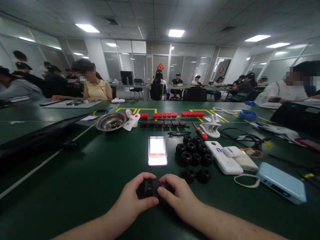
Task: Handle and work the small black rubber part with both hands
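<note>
A small black round part (149, 188) is held just above the green tabletop, close in front of me. My left hand (132, 195) wraps its thumb and fingers around the left side of this part. From the other side, my right hand (181, 191) grips the right end with thumb and fingertips. Its details are partly covered by the fingers. A phone (157, 161) with a bright screen lies just beyond my hands. Right of it stands a group of black wheel-like parts (191, 146), with two more (204, 175) nearer my right hand.
Across the table sit a metal bowl (101, 125) with small brassy pieces, red trays (165, 115), a black strip of parts (163, 124) and a screwdriver (200, 131). Power banks (281, 183) and cables (250, 133) lie right. A long black object (37, 135) lies left. People sit beyond.
</note>
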